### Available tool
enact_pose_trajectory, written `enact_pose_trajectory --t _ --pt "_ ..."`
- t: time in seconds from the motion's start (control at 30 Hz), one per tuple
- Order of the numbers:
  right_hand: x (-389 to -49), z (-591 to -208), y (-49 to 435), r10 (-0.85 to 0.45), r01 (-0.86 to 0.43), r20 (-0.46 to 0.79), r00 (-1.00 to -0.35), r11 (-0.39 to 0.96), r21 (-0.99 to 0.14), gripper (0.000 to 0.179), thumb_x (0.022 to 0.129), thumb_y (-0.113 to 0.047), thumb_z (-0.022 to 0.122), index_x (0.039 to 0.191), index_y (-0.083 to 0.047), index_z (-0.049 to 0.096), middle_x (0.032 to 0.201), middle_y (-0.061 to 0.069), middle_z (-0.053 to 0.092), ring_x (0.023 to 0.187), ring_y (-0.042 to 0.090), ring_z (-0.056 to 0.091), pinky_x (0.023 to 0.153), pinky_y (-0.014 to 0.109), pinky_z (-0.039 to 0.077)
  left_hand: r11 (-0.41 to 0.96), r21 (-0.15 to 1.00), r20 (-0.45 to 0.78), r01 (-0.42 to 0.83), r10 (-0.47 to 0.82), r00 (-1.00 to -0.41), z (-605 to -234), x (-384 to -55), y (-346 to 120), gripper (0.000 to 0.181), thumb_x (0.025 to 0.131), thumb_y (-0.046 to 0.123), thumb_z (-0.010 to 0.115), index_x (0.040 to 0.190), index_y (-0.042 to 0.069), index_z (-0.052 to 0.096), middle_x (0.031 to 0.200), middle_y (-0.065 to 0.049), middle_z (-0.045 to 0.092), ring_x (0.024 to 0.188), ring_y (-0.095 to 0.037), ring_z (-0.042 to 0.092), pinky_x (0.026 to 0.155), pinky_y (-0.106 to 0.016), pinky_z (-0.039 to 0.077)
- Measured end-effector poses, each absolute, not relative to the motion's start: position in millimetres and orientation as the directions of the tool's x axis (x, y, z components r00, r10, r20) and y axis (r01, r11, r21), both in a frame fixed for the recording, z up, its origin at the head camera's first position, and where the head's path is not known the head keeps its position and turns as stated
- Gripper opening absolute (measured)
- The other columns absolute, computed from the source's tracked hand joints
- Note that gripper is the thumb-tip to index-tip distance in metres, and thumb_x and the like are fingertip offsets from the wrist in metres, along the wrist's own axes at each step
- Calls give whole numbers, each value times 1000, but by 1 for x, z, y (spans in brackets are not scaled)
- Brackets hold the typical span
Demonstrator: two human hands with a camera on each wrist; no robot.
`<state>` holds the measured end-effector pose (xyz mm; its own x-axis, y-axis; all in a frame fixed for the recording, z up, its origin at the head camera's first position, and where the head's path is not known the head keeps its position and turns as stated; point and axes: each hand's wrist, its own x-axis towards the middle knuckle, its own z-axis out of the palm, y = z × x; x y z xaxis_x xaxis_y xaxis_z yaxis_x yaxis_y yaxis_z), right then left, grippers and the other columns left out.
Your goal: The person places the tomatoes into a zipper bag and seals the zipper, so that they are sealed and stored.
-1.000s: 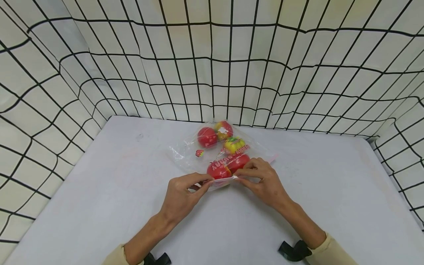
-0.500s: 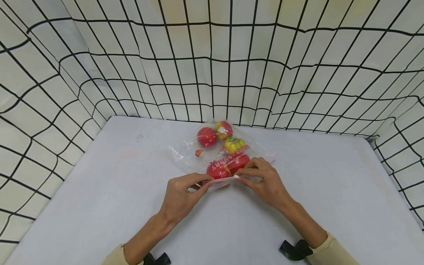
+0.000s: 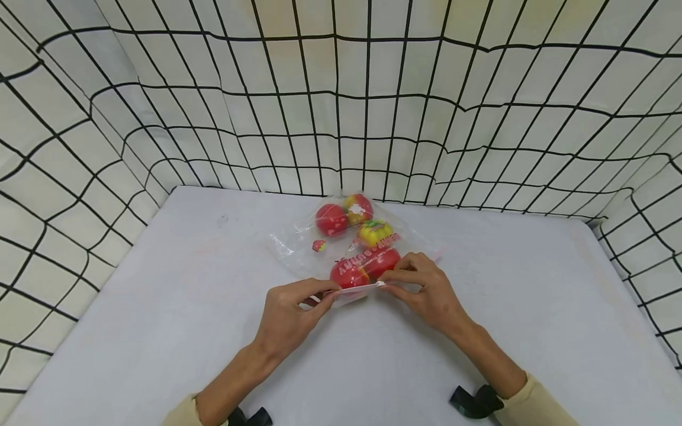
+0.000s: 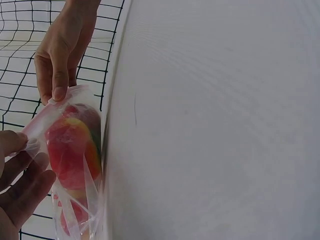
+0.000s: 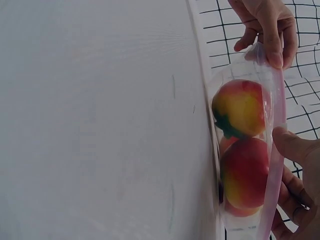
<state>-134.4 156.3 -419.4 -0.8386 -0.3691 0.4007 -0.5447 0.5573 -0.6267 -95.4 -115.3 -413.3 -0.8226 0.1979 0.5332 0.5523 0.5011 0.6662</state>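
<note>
A clear zip bag (image 3: 290,244) with red lettering lies near the back of the table, its mouth towards me. Inside are several red and yellow toy fruits (image 3: 331,220) and a yellow ribbed one (image 3: 375,233). My left hand (image 3: 288,310) pinches the left part of the bag's mouth between thumb and fingers. To its right, my right hand (image 3: 428,296) pinches the same edge at a small white slider (image 3: 380,284). In the right wrist view, the pink seal strip (image 5: 272,187) runs past the right thumb up to the left hand (image 5: 275,35).
The bag rests on a white-covered table (image 3: 186,307). Black netting (image 3: 367,118) over white sheeting rises behind the table and along both sides. Black wrist mounts (image 3: 476,402) show at the sleeves (image 3: 533,405).
My right fingers and the white slider have shifted very slightly right along the bag's mouth. The left hand keeps its pinch, and the fruits have not moved in the bag.
</note>
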Motion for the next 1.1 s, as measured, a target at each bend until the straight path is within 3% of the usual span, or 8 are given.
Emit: enact_pose_trajectory --t 1.1 --pt "-139 -419 166 -336 -503 375 -864 606 -616 29 80 -13 89 108 -20 84 101 -3 69 100 11 57 74 36 59 530 640 554 556 184 -812 -413 -96 -118 22 81 8 89 101 14 83 92 4 81 77 -6 72 64 -20 62"
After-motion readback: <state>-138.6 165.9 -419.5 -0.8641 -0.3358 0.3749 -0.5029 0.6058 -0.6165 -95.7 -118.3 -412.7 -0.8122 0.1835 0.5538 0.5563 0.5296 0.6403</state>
